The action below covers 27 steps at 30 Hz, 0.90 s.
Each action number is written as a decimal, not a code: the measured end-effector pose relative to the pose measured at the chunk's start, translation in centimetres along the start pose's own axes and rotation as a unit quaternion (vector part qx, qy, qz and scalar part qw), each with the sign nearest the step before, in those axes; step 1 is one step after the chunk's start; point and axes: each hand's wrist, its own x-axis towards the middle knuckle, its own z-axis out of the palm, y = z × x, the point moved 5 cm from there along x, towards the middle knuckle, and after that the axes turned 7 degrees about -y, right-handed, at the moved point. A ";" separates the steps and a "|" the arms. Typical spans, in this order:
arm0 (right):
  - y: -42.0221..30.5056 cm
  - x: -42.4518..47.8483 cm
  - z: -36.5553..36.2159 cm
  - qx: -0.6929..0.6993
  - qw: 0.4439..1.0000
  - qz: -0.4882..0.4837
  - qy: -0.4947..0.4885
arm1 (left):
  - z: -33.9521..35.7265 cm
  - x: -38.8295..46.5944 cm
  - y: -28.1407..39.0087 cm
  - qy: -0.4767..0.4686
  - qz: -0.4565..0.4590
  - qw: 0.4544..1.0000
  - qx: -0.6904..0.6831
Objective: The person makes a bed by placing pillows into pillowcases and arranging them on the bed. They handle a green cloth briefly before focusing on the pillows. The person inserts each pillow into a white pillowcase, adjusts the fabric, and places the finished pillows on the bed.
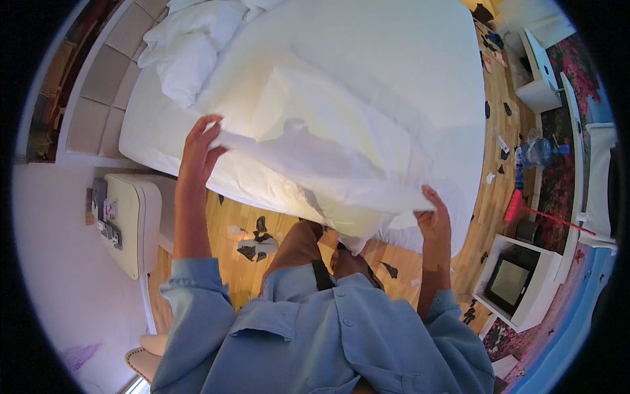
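Observation:
A white bedding cloth (334,162), perhaps a pillowcase or a sheet, is stretched between my two hands over the near side of the bed. My left hand (201,145) pinches one corner between thumb and fingers. At the other end, my right hand (434,214) grips the opposite corner, lower and nearer the foot of the bed. The cloth sags in the middle, and part of it hangs down past the mattress edge near my legs. Beneath it lies the mattress (393,54), covered in a white sheet. Crumpled white bedding (184,56) is heaped by the headboard.
A padded headboard (106,74) borders the bed on the left, beside a cream nightstand (129,221) with small items on top. Dark scraps (247,252) litter the wooden floor. Along the right stand a red broom (514,204), a large blue bottle (539,151) and a white cabinet (553,290).

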 end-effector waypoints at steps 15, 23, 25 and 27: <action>4.1 13.1 -1.8 -0.420 0.854 -0.220 0.215 | 6.9 19.1 -7.3 -0.079 0.151 0.961 0.219; 10.3 7.5 -3.0 -0.346 0.892 -0.119 0.265 | -0.4 13.6 -12.4 0.057 0.066 0.902 0.422; 11.2 7.0 -3.1 -0.194 0.947 -0.044 0.254 | -0.6 12.8 -13.4 0.041 0.026 0.940 0.338; 11.6 6.9 -4.1 -0.123 0.958 -0.020 0.259 | -0.8 11.8 -14.6 0.039 -0.026 0.977 0.207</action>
